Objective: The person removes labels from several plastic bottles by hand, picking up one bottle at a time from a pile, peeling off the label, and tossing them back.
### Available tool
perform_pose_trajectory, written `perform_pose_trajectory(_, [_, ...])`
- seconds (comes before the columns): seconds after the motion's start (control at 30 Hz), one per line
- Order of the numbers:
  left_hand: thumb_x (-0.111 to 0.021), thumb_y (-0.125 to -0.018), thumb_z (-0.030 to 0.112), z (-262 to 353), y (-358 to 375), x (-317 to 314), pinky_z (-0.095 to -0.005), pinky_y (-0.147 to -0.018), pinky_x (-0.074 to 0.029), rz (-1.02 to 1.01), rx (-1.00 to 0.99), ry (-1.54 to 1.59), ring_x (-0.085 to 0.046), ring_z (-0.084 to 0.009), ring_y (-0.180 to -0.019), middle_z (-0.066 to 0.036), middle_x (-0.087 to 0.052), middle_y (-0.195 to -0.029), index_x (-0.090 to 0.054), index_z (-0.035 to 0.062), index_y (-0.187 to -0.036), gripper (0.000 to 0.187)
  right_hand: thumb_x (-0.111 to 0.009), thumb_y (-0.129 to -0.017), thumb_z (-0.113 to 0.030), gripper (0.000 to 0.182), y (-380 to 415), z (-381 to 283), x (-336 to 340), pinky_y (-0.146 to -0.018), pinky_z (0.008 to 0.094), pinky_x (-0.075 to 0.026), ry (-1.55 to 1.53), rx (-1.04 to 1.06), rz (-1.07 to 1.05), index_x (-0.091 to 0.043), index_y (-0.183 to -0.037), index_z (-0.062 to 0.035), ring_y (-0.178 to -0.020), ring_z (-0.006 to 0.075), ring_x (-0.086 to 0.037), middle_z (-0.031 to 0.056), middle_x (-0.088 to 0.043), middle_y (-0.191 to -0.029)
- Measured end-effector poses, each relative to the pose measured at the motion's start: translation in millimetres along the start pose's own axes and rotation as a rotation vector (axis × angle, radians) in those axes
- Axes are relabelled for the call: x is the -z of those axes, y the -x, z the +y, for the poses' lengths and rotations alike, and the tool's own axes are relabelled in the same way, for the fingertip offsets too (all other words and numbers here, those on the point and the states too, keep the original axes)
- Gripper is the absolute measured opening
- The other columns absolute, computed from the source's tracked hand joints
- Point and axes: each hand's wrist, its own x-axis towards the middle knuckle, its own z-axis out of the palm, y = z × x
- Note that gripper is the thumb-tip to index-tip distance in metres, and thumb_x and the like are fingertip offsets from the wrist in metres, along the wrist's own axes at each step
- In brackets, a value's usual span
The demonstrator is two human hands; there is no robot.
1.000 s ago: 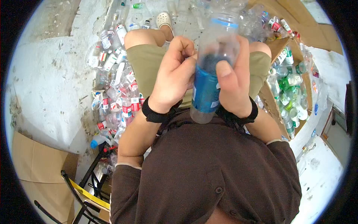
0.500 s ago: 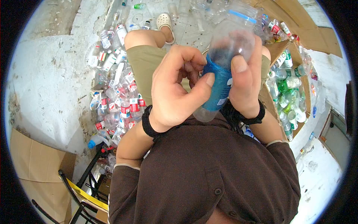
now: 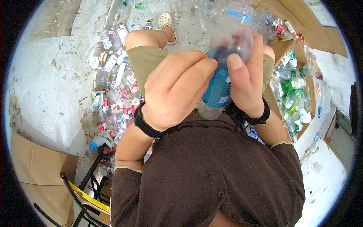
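Note:
A clear plastic bottle point(image 3: 211, 111) with a blue label point(image 3: 218, 90) is held tilted in front of my chest, its blue-ringed neck pointing away from me. My right hand point(image 3: 247, 85) is wrapped around the bottle's upper part, thumb pressing on the near side. From the other side, my left hand point(image 3: 176, 89) reaches in with its fingers closed together, thumb and fingertips pinching at the label's upper edge. The back of that hand hides most of its fingers, so the exact grip on the label shows only in part.
Many label-bearing bottles point(image 3: 127, 109) lie heaped on my left. A cardboard box point(image 3: 312, 94) of green and clear bottles stands on my right. More clear bottles point(image 3: 185, 7) lie on the floor ahead. A black-framed chair point(image 3: 81, 191) is at the lower left.
My left hand has turned over and closed, its thumb and fingers now together at the label's upper edge. The bottle has shifted slightly toward the left and tilted a little.

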Motion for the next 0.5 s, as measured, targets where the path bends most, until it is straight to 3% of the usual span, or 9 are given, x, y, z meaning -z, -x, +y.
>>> perform_pose_trajectory(0.23, [-0.071, -0.065, -0.005, -7.8, -6.5, 6.5, -0.0324, -0.065, -0.05, -0.173, -0.124, -0.121, -0.062, -0.0258, -0.075, -0.011, -0.062, -0.087, -0.065, 0.0018, -0.087, 0.024, -0.058, -0.086, -0.018, 0.046, 2.4, 4.5, -1.2, -0.078, 0.0307, -0.044, 0.006, -0.065, -0.023, -0.033, -0.119, 0.0038, -0.088, 0.0166, -0.051, 0.0121, -0.053, -0.097])
perform_pose_trajectory(0.4, [-0.072, -0.064, -0.003, -12.0, -7.2, 4.8, -0.033, -0.064, -0.05, -0.176, -0.144, -0.091, -0.061, -0.0258, -0.075, -0.011, -0.061, -0.087, -0.063, 0.0026, -0.088, 0.026, -0.054, -0.088, -0.017, 0.038, -0.5, -3.3, -1.1, -0.075, 0.0301, -0.045, -0.058, -0.182, -0.075, -0.037, -0.114, 0.0039, -0.085, 0.0154, -0.051, 0.0113, -0.054, -0.095])
perform_pose_trajectory(0.5, [-0.072, -0.065, -0.002, -15.6, -8.2, 3.9, -0.0335, -0.064, -0.05, -0.191, -0.133, -0.04, -0.061, -0.0262, -0.075, -0.011, -0.061, -0.087, -0.062, 0.0034, -0.09, 0.027, -0.054, -0.089, -0.017, 0.038, 0.2, 6.8, 0.0, -0.073, 0.0293, -0.045, -0.045, -0.127, -0.067, -0.036, -0.115, 0.0034, -0.083, 0.0143, -0.051, 0.0102, -0.055, -0.094])
